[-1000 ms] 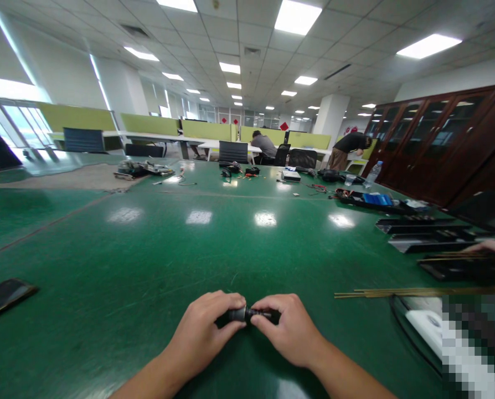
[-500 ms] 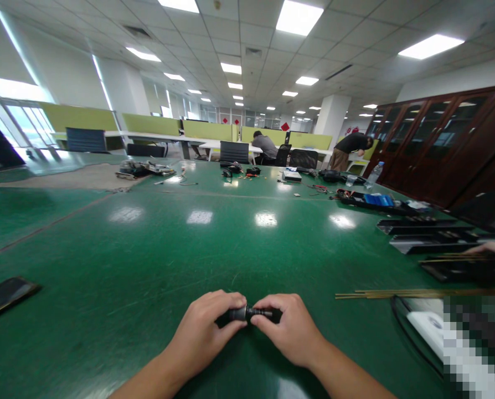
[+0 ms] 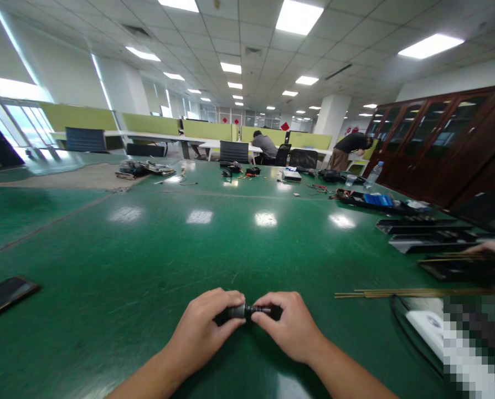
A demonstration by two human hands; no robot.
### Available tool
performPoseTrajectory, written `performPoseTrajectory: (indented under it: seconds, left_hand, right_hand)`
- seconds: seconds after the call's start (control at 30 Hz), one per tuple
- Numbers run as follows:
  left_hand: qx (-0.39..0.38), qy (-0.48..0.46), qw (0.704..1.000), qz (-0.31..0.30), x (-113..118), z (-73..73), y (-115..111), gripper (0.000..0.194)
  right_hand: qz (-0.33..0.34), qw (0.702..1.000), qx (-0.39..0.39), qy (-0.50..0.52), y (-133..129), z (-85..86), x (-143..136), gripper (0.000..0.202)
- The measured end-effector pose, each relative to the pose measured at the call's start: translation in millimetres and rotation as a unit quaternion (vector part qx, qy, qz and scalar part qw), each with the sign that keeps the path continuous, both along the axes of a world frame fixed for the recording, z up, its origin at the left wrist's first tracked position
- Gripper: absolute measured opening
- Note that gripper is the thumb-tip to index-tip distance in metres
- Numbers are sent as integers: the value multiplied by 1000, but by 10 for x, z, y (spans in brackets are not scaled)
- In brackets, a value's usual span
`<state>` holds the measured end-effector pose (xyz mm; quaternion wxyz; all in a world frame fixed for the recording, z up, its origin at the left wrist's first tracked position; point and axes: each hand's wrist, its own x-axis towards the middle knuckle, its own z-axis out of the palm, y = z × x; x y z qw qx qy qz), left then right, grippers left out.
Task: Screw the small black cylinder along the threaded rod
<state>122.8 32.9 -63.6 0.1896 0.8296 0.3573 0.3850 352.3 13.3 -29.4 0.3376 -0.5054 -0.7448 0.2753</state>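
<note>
Just above the green tabletop, my left hand (image 3: 204,321) is closed around the thick, dark grey end of a small black cylindrical part (image 3: 238,311), thumb below and fingers above. My right hand (image 3: 291,324) pinches the thinner, ribbed black shaft on the right side of that part between thumb and fingertips. The part lies about level, pointing left to right. Its outer ends are mostly covered by my palms, and I cannot tell whether it is one piece or two joined.
A dark phone-like slab (image 3: 9,296) lies at the left. To the right are thin brass-coloured rods (image 3: 380,293), a white device (image 3: 426,327) with a black cable, and black metal channels (image 3: 422,224). Another person's hand (image 3: 492,249) reaches in there. Electronics and a bottle (image 3: 374,174) stand farther back.
Both hands keep the same hold on the black cylindrical part, having shifted only very slightly. Everything else looks the same.
</note>
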Motion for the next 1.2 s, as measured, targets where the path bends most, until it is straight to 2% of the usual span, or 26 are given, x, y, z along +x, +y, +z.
performPoseTrajectory:
  seconds: [0.83, 1.2]
  left_hand:
    - [17, -17, 1000, 3, -21, -22, 20, 32]
    - [9, -22, 1000, 10, -10, 24, 9, 32]
  right_hand:
    - [-10, 999, -10, 32, 1, -9, 20, 9]
    - [-13, 999, -6, 37, 10, -28, 32, 10]
